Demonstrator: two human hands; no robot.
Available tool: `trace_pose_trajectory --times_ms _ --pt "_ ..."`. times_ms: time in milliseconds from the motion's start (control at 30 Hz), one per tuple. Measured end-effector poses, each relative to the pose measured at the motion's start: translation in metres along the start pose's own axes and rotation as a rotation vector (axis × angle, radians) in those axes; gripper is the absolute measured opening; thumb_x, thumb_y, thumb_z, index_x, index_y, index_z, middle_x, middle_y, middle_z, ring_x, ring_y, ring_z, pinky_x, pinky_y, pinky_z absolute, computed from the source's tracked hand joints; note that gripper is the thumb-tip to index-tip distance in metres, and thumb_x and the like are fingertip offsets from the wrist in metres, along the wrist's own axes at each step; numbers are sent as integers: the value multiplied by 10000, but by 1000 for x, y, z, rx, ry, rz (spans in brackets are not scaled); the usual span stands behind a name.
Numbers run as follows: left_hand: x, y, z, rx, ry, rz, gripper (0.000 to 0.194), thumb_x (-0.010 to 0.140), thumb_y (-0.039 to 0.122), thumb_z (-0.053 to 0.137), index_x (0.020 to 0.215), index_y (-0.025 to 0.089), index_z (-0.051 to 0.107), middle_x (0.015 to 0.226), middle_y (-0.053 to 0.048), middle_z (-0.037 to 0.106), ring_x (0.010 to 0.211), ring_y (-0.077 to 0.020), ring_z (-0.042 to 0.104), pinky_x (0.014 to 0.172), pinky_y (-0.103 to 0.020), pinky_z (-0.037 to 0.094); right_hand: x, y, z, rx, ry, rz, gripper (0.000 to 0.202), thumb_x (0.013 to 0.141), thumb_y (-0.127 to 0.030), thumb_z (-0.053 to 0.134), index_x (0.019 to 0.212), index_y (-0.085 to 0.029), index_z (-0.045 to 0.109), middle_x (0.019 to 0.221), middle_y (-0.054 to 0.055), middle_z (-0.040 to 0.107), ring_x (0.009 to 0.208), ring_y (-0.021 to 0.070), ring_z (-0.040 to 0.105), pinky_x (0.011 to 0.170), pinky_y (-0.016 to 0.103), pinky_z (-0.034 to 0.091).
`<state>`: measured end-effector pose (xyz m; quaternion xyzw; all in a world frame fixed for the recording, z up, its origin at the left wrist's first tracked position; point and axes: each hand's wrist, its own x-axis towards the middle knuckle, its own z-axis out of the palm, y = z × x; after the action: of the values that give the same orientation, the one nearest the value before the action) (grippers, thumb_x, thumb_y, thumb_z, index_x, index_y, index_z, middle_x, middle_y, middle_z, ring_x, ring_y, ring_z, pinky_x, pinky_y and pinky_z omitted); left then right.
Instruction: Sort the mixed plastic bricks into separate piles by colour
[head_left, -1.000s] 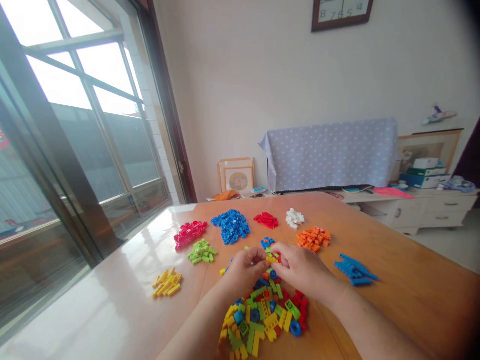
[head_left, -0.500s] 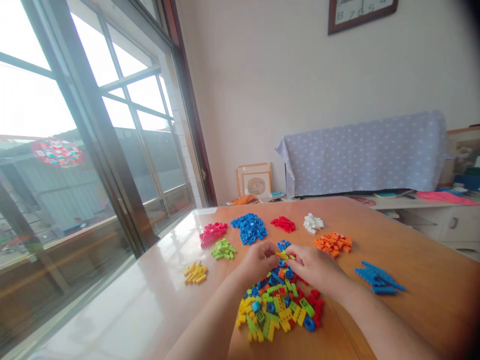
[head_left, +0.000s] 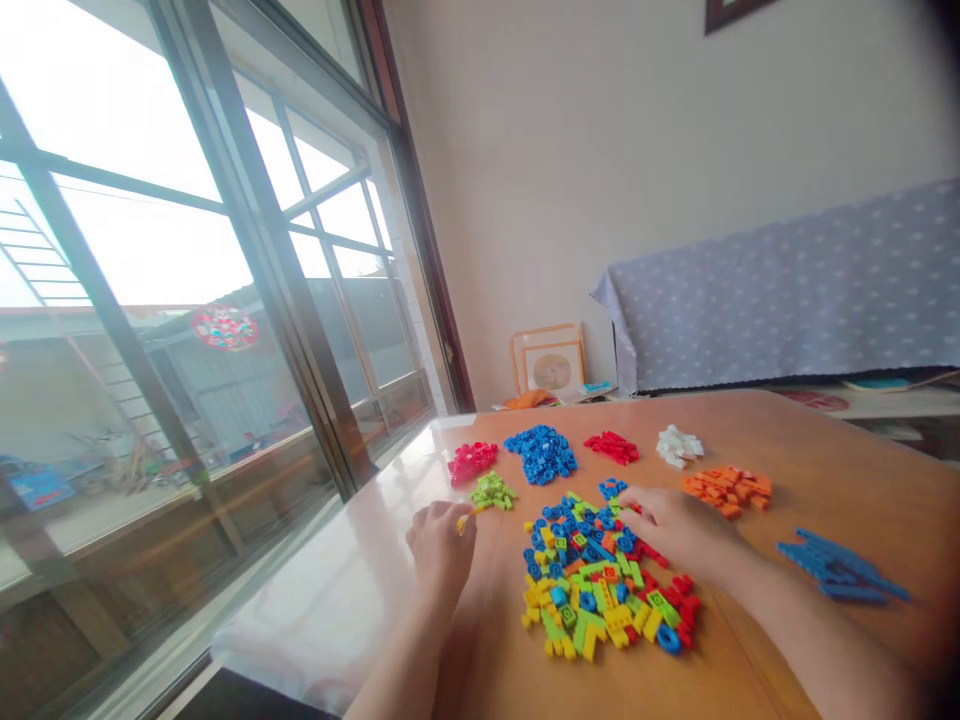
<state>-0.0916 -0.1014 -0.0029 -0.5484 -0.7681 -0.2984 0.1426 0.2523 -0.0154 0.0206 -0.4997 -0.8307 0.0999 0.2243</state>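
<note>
Before me, the wooden surface (head_left: 480, 640), brown and glossy, carries pale window reflections along its left part. To my left, large dark-framed glass panes (head_left: 142, 260) admit bright daylight; through them appear a ladder (head_left: 45, 260), a grey corrugated wall (head_left: 225, 390) and a white sky. A round, multicoloured decoration (head_left: 225, 327) shows on the glass. Ahead, a plain pale wall (head_left: 600, 140) bears part of a dark frame (head_left: 731, 12) at its upper edge. Against its base I see light-wood picture frames (head_left: 551, 365) and, to their right, a pale blue cloth (head_left: 787, 300) with white dots, draped over a wide object.
</note>
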Motion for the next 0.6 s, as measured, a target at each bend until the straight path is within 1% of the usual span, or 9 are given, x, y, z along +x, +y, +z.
trace_pose_trajectory --times_ms 67,167,267,400,600 --pt "-2 -9 -3 50 -13 -27 229 885 384 556 1015 368 744 1149 -43 645 1156 -305 457 926 -451 340 1 1 1 9 -4 2 288 897 -469 455 913 -289 680 705 2 663 655 174 589 565 252 276" --pt "-2 -12 -2 92 -43 -47 232 888 406 544 984 371 752 1193 -43 620 1196 -317 418 952 -479 311 2 4 1 33 0 4 279 885 -459 477 898 -280 691 691 8 671 655 176 597 585 248 307" --pt "-1 -10 1 124 -60 -45 219 874 391 555 950 354 758 1227 -49 599 1230 -322 386 982 -498 284 3 6 1 57 26 7 274 880 -446 487 931 -284 701 706 10 683 657 176 601 601 245 330" --pt "-1 -5 3 166 -78 -45 210 852 377 559 874 297 752 1249 -62 585 1259 -329 356 1006 -506 268 4 7 1 71 39 22 278 873 -445 491 940 -281 705 702 9 684 640 172 596 596 242 336" --pt "-3 -2 3 203 -121 -84 227 841 345 545 966 278 723 1317 -74 553 1301 -314 349 1044 -504 259 3 6 -1 111 51 22 283 866 -446 493 920 -271 709 653 3 660 621 165 583 588 234 336"
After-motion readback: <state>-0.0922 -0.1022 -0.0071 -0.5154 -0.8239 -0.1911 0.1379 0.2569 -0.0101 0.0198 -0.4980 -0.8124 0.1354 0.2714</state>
